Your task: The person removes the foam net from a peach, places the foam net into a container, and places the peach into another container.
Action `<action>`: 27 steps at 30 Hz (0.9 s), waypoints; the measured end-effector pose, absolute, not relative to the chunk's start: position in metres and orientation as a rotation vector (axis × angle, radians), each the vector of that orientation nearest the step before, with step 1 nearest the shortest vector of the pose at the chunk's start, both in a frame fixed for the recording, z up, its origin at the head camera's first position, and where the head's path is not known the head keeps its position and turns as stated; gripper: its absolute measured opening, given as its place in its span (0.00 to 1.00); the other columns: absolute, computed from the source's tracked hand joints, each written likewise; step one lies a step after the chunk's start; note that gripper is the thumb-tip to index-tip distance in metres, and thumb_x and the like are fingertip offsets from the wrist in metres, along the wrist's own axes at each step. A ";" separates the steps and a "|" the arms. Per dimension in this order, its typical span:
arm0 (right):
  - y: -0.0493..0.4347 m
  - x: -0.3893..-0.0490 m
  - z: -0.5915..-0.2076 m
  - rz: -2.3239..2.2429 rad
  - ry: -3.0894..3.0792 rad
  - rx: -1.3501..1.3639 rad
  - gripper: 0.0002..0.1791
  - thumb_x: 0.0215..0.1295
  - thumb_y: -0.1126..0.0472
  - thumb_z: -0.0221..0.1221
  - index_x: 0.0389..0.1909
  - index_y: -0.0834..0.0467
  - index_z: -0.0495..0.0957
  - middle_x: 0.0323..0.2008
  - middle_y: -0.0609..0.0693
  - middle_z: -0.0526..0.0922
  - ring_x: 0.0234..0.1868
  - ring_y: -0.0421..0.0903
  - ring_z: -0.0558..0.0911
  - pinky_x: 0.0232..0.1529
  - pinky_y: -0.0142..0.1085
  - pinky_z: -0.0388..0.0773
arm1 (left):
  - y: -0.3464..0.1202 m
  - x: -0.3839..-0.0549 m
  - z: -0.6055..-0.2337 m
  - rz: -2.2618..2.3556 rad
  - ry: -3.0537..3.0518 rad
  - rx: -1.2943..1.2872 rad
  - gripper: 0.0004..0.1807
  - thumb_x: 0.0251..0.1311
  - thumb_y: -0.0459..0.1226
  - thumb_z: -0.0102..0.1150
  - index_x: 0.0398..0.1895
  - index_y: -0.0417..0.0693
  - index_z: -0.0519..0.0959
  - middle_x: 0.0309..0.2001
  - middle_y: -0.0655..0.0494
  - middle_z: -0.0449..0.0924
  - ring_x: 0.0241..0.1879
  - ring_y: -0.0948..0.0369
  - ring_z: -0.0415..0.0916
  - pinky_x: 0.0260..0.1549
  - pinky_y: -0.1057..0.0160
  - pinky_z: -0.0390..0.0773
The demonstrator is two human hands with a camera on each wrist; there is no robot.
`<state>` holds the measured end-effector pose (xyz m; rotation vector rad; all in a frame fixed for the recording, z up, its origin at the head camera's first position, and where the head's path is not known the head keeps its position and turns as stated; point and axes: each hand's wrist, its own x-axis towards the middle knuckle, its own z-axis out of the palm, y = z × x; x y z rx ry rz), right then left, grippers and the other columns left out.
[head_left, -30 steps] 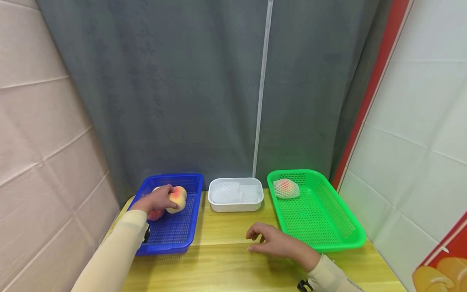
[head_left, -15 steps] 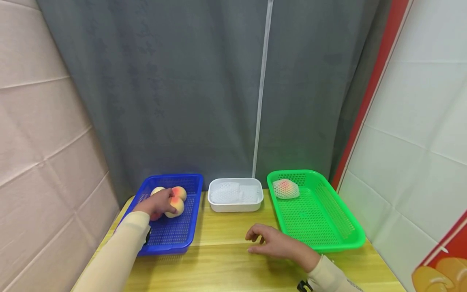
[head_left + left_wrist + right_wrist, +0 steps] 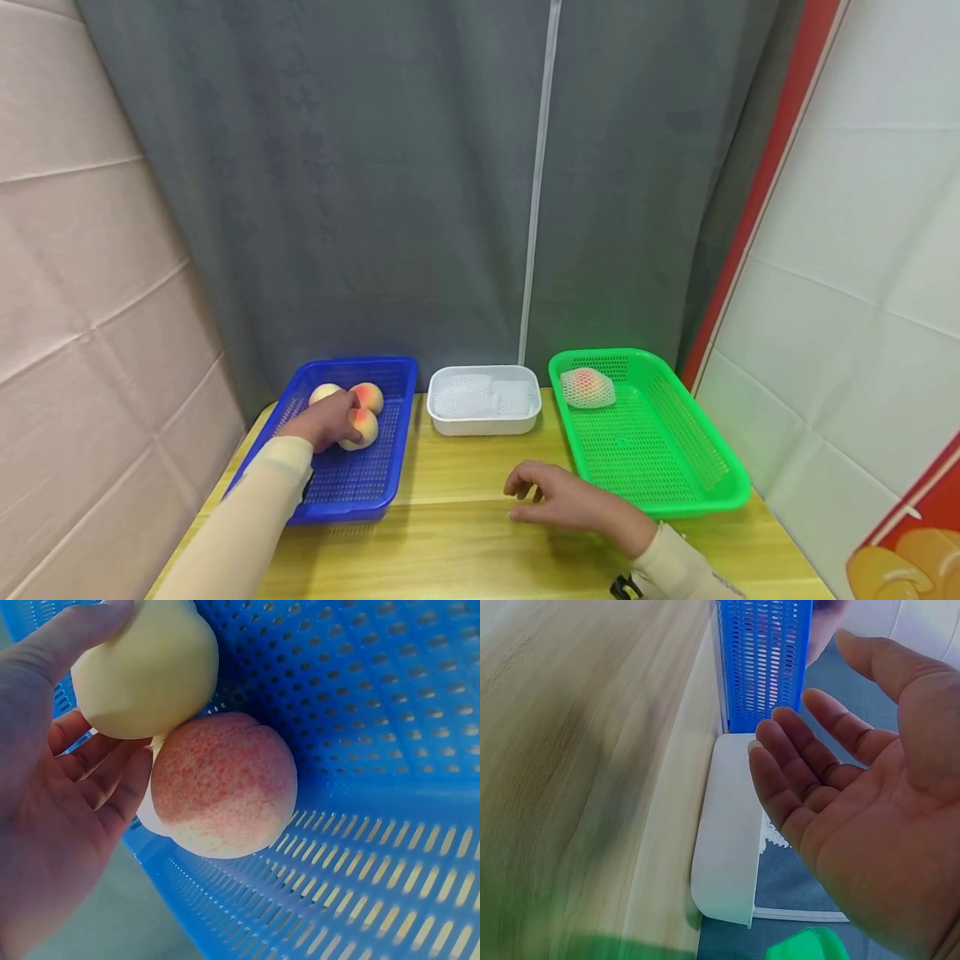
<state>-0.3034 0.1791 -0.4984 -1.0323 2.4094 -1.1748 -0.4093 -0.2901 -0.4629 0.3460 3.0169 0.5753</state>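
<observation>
In the head view my left hand [image 3: 327, 419] is inside the blue basket [image 3: 390, 471], holding a yellow-and-pink peach [image 3: 362, 428]. The left wrist view shows the thumb on this pale peach [image 3: 150, 675] and the fingers curled at its far side. Right beside it lies a red-blushed peach [image 3: 225, 787]. Two other peaches, a pale one [image 3: 324, 392] and a pinkish one [image 3: 369, 397], sit behind the hand. Over the table near the green basket, my right hand [image 3: 558, 497] has loosely bent fingers and holds nothing; its palm [image 3: 877, 817] faces its wrist camera.
A white tub [image 3: 483, 427] with white foam nets [image 3: 472, 396] stands between the baskets. The green basket [image 3: 731, 487] on the right holds a peach in a foam net [image 3: 588, 388]. A grey curtain [image 3: 397, 183] hangs behind the wooden table [image 3: 450, 542].
My left hand and its peach have shifted slightly toward me and down in the basket, uncovering more of the peaches behind. The right hand has stayed nearly still.
</observation>
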 end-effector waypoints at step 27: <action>0.174 -0.298 -0.494 -1.139 2.407 -1.060 0.11 0.75 0.54 0.72 0.52 0.49 0.83 0.47 0.39 0.82 0.52 0.49 0.84 0.56 0.49 0.85 | -0.292 -0.403 -0.445 0.568 3.002 0.361 0.33 0.62 0.40 0.81 0.61 0.28 0.76 0.51 0.36 0.84 0.49 0.44 0.82 0.58 0.38 0.82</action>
